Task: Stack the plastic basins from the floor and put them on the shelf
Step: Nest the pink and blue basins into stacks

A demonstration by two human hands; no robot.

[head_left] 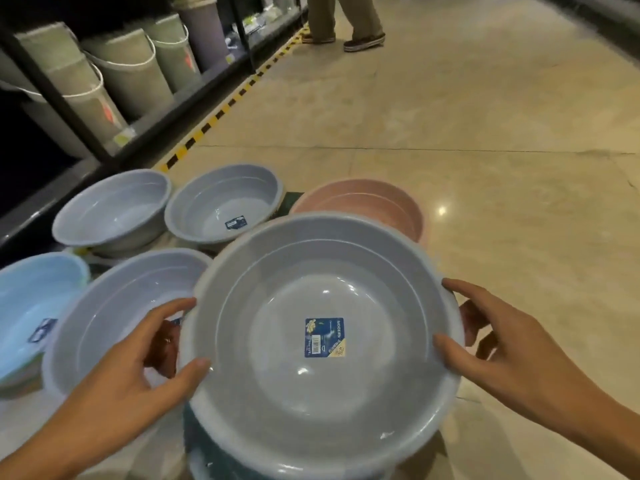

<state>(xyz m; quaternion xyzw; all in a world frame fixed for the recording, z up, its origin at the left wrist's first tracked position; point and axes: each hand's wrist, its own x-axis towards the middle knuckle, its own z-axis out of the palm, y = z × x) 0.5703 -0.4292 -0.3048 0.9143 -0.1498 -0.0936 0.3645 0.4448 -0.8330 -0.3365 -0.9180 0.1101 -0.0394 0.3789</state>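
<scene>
dim warm light | floor (441, 210) glare | blurred, bowed edges

Between the left hand (138, 362) and the right hand (498, 344), a blue and yellow sticker (329, 337) sits on the bottom of the grey basin (277, 393) they grip. Along its edge nearest the right hand I can read "MODERN", with a small white barcode toward the left hand and the finer print too blurred to read. Beyond the left hand a dark blue label (236, 223) lies in a farther basin (207, 202), and to that hand's outer side a second label (42, 330) shows in the light blue basin (20, 306), neither legible
</scene>
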